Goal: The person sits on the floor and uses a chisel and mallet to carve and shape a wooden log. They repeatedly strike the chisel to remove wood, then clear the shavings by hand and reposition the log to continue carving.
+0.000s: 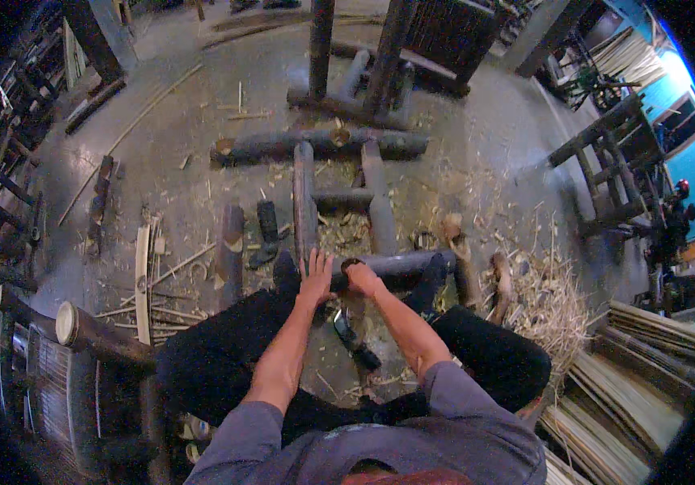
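A frame of thick dark bamboo poles lies on the floor ahead of me. Two lengthwise poles, the left one (305, 198) and the right one (380, 210), join a far crosspiece (262, 148) and a near crosspiece (408, 265), with a short rung (343, 196) between them. My left hand (316, 280) rests on the near crosspiece by the left pole, fingers stretched and apart. Beside it, my right hand (362, 279) is closed at the same crosspiece; a small dark end shows at its fingers, too unclear to name. Below the hands is a dark tool (349, 331) with a bright part.
Wood shavings (545, 299) heap up at the right, near split bamboo strips (618, 404). Bamboo offcuts (232, 242) and thin sticks litter the left floor. A bamboo chair-like piece (105, 339) stands close at my left, another frame (606, 166) at far right. Upright poles (321, 48) rise beyond.
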`<state>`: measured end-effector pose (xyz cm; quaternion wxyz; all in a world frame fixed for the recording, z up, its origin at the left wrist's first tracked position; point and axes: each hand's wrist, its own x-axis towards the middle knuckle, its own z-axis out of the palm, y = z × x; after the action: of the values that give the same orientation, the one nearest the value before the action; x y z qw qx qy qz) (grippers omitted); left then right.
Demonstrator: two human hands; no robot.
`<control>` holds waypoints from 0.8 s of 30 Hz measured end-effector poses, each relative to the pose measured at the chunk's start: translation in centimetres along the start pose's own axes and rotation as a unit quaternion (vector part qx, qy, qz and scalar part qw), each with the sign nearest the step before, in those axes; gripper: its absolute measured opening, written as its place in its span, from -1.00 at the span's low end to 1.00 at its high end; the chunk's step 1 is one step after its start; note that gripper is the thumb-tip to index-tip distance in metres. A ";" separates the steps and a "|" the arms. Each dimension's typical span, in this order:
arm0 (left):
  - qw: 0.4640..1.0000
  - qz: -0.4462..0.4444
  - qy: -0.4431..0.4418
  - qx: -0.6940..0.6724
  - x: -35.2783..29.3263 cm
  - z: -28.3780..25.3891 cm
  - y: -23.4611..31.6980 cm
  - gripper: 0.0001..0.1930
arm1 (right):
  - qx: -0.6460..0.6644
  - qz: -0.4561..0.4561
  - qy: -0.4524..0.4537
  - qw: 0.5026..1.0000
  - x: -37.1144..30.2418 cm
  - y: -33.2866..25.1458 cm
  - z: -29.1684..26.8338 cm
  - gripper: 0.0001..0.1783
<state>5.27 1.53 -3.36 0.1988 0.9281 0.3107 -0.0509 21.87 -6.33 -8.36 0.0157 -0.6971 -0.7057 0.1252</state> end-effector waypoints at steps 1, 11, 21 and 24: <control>1.000 0.001 -0.012 -0.012 0.3 -0.3 0.5 0.19 | 0.009 -0.014 0.012 1.000 -0.3 1.2 0.2 -0.80; 0.999 -0.030 -0.013 -0.009 -0.7 1.0 -0.6 0.06 | 0.458 0.281 0.350 0.767 -4.8 -1.9 -12.2 -0.70; 0.973 0.084 0.167 -0.137 -0.7 2.1 2.9 -0.68 | 0.325 0.297 0.154 0.885 -13.5 -1.2 -7.1 -0.67; 0.932 0.044 0.340 -0.116 -1.4 2.4 0.1 -0.77 | 0.342 0.312 0.172 0.869 -14.0 -3.8 -6.8 -0.66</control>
<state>4.22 -0.30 -5.24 0.1896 0.8729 0.3225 0.3133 19.83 -19.05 1.12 0.3343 -0.8426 -0.3503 0.2358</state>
